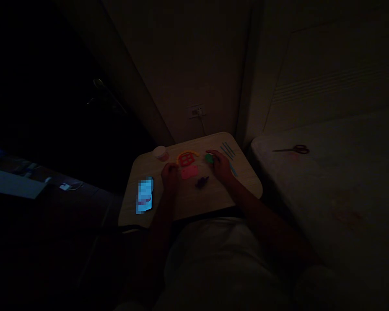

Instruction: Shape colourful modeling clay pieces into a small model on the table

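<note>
Fingers [210,151] of the right hand [221,166] were closed on the green piece [209,158], held over the table [194,201] just left of the blue sticks [227,150]. And the left hand [170,175]? Its fingers were curled beside the pink piece [189,172]; whether anything was gripped there could not be told. Between the hands, the red frame [187,159] was bordered on its far side by the yellow strip [196,153]. Off left, the cup [160,153] was placed beyond the lit phone [145,194].

both forearms [254,211] extended, left hand [170,173] curled, right hand [219,164] partly curled
</note>
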`<state>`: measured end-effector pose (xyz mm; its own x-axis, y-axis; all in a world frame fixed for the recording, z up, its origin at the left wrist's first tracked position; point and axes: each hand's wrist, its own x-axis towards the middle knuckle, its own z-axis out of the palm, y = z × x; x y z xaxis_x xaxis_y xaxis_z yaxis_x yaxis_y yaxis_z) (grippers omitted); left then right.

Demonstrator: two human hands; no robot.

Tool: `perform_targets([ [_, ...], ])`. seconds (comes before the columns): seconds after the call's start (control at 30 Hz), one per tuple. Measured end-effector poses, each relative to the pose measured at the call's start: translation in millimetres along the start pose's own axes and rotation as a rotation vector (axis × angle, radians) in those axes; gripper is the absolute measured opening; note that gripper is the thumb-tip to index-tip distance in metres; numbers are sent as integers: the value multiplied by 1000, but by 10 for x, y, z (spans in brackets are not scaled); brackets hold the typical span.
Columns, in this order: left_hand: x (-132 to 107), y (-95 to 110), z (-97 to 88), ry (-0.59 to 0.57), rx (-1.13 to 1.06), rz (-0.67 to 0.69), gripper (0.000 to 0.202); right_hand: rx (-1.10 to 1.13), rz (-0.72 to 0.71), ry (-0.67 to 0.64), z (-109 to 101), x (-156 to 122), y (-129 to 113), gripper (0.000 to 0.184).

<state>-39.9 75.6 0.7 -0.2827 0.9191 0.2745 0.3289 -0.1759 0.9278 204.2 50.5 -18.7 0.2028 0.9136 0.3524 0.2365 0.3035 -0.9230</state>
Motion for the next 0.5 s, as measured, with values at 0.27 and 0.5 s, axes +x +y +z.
perform_targets([
  [0.27,-2,-17,-5,-8,-21,-3,8,48,49,50,2,28,52,42],
  [0.5,21,-58,-14,-12,-20,18,10,41,-13,-11,14,11,66,44],
])
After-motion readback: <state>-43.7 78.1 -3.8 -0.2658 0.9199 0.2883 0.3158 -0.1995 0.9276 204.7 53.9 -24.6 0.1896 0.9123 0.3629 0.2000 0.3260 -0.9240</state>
